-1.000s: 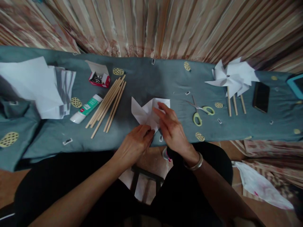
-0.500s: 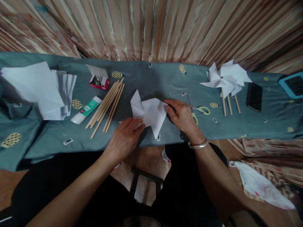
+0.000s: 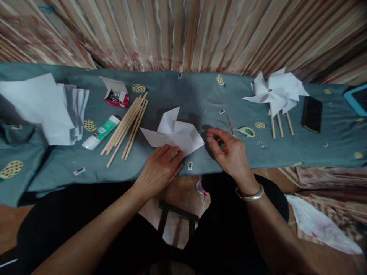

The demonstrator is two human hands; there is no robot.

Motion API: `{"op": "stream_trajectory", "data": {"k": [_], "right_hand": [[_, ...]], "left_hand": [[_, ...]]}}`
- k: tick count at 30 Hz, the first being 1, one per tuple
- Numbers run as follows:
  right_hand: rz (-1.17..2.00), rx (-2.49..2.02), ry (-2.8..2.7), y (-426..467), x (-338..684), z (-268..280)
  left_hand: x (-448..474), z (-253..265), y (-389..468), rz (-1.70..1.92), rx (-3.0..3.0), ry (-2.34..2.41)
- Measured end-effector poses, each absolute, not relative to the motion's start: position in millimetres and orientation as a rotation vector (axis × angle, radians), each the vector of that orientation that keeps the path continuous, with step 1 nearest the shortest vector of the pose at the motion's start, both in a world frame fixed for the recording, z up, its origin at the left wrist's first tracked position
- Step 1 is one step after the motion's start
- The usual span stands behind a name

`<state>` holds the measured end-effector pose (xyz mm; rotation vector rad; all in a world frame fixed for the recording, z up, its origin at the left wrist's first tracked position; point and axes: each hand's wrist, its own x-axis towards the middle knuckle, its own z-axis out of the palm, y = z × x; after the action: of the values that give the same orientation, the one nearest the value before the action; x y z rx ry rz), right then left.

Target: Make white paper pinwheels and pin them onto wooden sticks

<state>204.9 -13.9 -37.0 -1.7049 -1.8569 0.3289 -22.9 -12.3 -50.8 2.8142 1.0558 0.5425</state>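
Observation:
A white paper pinwheel [image 3: 183, 135] with folded blades lies near the table's front edge, and I see no stick on it. My left hand [image 3: 163, 162] grips its lower edge, fingertips over the paper close to the centre; the thumb is mostly hidden. Just right of the pinwheel, my right hand [image 3: 228, 151] is off the paper, its fingers bent, with a gap between thumb and forefinger and nothing in them. Scissors [image 3: 243, 131] with pale green handles lie beyond the right hand, their blades parted.
Wooden sticks [image 3: 129, 124], a glue tube [image 3: 101, 132] and an open red box of small metal pieces [image 3: 117, 97] lie left. Farther left are white paper sheets [image 3: 37, 103]. At right are finished pinwheels on sticks [image 3: 275, 91], a phone [image 3: 312, 114] and a blue-framed device [image 3: 357, 100].
The pinwheel has turned, and its blades now point in other directions. My right hand has let go of the paper and drawn slightly right; the left still holds the lower side.

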Motion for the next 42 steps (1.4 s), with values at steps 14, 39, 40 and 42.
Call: {"op": "stream_trajectory", "data": {"k": [14, 39, 40, 42], "right_hand": [[0.400, -1.565, -1.902, -2, 199, -47], [0.875, -1.368, -1.973, -25, 191, -49], [0.893, -1.353, -1.945, -24, 190, -49], [0.906, -1.330, -1.906, -21, 188, -49]], "left_hand": [[-26, -47, -13, 0.408, 2.859, 1.064], [-60, -51, -18, 0.689, 2.649, 1.040], [-60, -50, -18, 0.677, 2.651, 1.038], [-59, -50, -18, 0.651, 2.659, 1.032]]}}
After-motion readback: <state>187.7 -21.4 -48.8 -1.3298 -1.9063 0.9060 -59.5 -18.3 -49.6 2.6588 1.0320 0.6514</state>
